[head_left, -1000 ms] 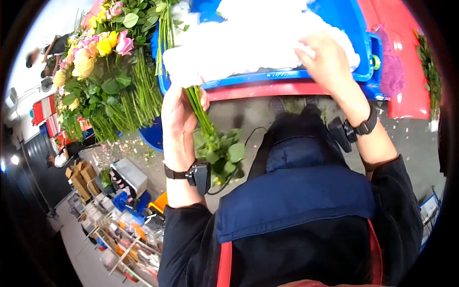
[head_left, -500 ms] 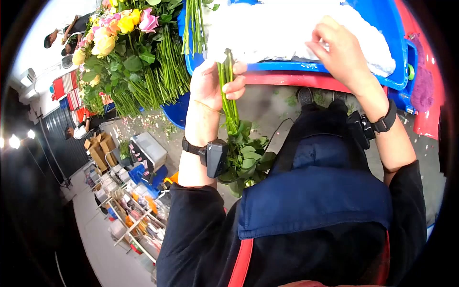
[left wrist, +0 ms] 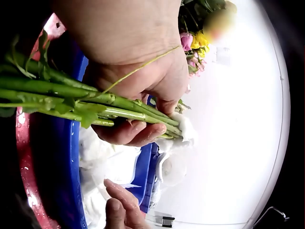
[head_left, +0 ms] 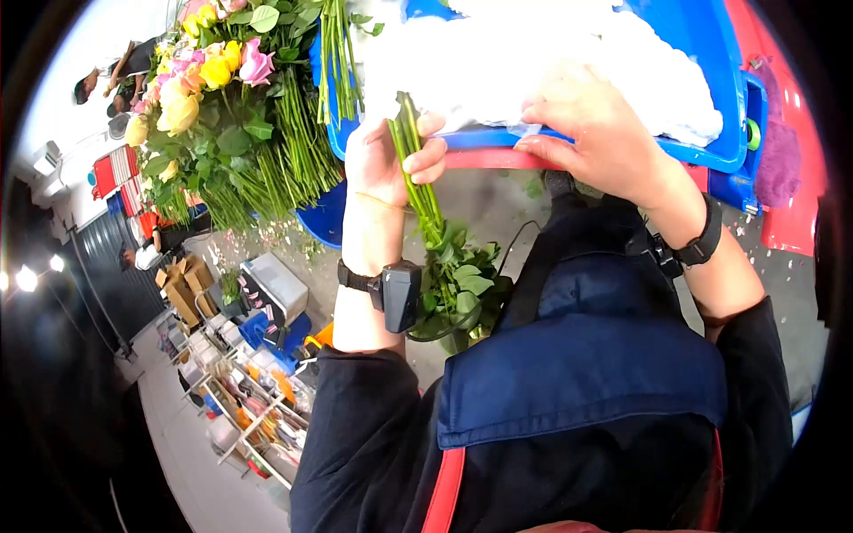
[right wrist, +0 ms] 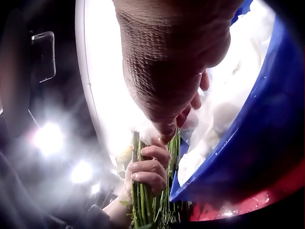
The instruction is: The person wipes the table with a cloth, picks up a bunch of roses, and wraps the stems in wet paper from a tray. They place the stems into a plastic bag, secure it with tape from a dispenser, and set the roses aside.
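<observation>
My left hand (head_left: 382, 164) grips a bundle of green flower stems (head_left: 418, 173), cut ends up and leaves (head_left: 458, 280) hanging below. In the left wrist view its fingers (left wrist: 147, 135) curl round the stems near their cut ends. My right hand (head_left: 595, 133) is at the near rim of the blue bin (head_left: 729, 98), just right of the stems. It pinches a small translucent wet white piece (head_left: 522, 130) at its fingertips, also seen in the right wrist view. Soft wet white material (head_left: 657, 80) fills the bin. The bundle's flower heads are hidden.
To the left lies a large heap of roses (head_left: 218, 67) with long stems (head_left: 306, 133). A red surface (head_left: 795, 218) with a purple cloth (head_left: 780, 164) is at the right. Boxes (head_left: 187, 289) and a loaded rack (head_left: 253, 395) stand behind at the left.
My left hand has lifted the stems and tilted their cut ends up. My right hand has moved left and down from over the white material to the bin's near rim.
</observation>
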Demonstrator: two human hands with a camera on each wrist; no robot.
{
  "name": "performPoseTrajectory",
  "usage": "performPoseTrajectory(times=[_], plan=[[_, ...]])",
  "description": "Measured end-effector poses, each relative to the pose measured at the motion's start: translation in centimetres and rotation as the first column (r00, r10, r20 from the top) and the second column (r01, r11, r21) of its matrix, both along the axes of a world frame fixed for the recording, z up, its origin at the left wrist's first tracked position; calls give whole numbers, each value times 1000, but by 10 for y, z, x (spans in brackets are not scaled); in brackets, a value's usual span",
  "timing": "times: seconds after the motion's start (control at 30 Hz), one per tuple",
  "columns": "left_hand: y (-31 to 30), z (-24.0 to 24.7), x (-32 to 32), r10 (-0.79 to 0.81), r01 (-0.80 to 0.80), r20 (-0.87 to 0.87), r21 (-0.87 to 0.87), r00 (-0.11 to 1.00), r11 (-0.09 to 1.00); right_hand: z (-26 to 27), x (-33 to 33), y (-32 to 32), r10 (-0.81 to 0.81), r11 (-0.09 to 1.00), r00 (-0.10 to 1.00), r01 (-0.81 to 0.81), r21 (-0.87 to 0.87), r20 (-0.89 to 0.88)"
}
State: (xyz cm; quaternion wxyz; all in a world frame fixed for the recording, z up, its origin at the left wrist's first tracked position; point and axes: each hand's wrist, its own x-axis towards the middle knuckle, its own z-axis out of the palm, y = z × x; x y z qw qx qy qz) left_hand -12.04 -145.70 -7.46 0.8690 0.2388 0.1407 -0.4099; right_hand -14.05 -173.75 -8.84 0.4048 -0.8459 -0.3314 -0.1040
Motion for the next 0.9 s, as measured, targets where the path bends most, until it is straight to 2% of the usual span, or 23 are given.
performPoseTrajectory(times=[0.1, 0.2, 0.23, 0.27, 0.3, 0.37, 0.4, 0.47, 0.53, 0.57, 0.6, 0.7, 0.8, 0.83, 0.9], plan=[[-3, -3, 1, 18, -18, -2, 5, 1000, 1000, 4, -4, -3, -112, 993, 994, 112, 46, 2], [-11, -1, -1, 13, -14, 33, 43, 999, 999, 6, 8, -2, -249, 958, 959, 222, 183, 137], [-18, 2, -1, 2, -5, 52, 64, 999, 998, 14, 10, 5, -235, 936, 968, 251, 245, -92], [-26, 7, -2, -18, 11, 41, 172, 999, 985, 25, 14, 17, -197, 910, 928, 293, 294, -315], [-38, 7, -6, -15, 3, 40, 280, 999, 960, 34, 16, 26, -136, 879, 843, 345, 329, -520], [-53, 4, -12, -14, 4, 26, 346, 1000, 938, 17, 33, 45, -72, 901, 866, 269, 340, -495], [-64, 10, -16, -34, -31, 131, 465, 991, 885, 9, 41, 48, -39, 910, 876, 230, 345, -481], [-87, 33, -26, -103, -146, 320, 665, 942, 733, 11, 45, 42, 143, 868, 720, 239, 436, -679], [-81, 24, -31, -326, -109, 349, 811, 878, 575, 3, 46, 47, 127, 862, 694, 276, 425, -709], [-77, 19, -34, -435, -105, 341, 870, 833, 481, -8, 49, 56, 16, 879, 764, 297, 374, -645], [-75, 14, -35, -352, -143, 373, 833, 858, 534, -14, 52, 62, -95, 889, 823, 324, 324, -561], [-58, 10, -29, -101, -82, 290, 556, 952, 827, -2, 57, 61, 168, 827, 650, 316, 465, -741], [-43, 7, -24, -126, 57, 168, 364, 978, 930, 24, 49, 34, 353, 747, 691, 198, 635, -631], [-39, 7, -23, -143, 101, 135, 274, 980, 956, 38, 48, 26, 280, 793, 728, 193, 578, -626], [-37, 10, -26, -113, 99, 53, 211, 992, 972, 60, 48, 16, 134, 869, 795, 193, 456, -592]])
